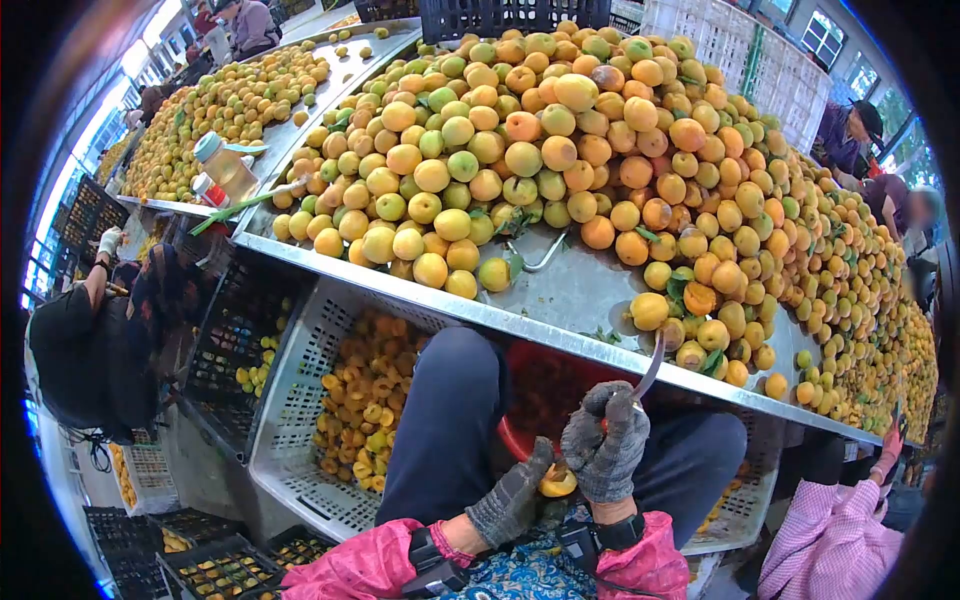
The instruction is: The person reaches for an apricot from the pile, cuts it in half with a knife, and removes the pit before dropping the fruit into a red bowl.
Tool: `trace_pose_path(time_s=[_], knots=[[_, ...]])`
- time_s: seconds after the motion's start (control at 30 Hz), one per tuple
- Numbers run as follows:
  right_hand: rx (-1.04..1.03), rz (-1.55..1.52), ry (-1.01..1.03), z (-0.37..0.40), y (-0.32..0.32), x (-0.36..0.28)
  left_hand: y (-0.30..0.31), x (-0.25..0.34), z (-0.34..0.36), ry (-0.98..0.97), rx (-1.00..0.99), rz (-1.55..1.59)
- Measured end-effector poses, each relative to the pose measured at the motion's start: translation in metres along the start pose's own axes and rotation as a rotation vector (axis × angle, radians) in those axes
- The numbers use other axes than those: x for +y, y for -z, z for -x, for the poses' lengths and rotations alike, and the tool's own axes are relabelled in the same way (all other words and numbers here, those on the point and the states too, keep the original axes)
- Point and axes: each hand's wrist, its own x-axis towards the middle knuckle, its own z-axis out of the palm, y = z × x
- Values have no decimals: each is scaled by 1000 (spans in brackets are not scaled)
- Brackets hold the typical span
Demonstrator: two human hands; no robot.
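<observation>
Both hands wear grey knit gloves and sit close together low in the view, at about 6 o'clock. The left hand (pixel 515 500) pinches an apricot (pixel 556 484) between its thumb and fingertips. The right hand (pixel 606 452) is clenched in a fist round the handle of a curved knife (pixel 652 368), whose blade rises toward 1 o'clock. The apricot lies between the two hands, touching the left glove at its 2 o'clock side and sitting just below the right fist at 7 o'clock. Whether the right glove touches it cannot be told.

At 12 o'clock from the hands, a red basin (pixel 520 360) sits between the person's knees in dark trousers. At 9 to 10 o'clock from the hands stands a white crate (pixel 300 340) holding cut yellow fruit. Above both runs the edge of a metal table (pixel 580 300), slanting from 10 o'clock down to 3 o'clock and heaped with a pile of fruit (pixel 520 130) in yellow, orange and green. A plastic bottle (pixel 225 165) lies at the pile's 9 o'clock side. A co-worker's pink checked sleeve (pixel 830 540) shows at 4 o'clock from the hands, and another person in dark clothes (pixel 85 350) sits far off at 9 o'clock.
</observation>
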Motion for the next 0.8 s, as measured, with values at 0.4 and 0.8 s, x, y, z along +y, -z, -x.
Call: trace_pose_path(time_s=[0.4,0.8], knots=[[-9,23,-68,12,-5,21,-20,-25,-12,-503,791,-112],[123,-243,-249,-5,12,22,-2,-16,-16,-711,691,-1860]])
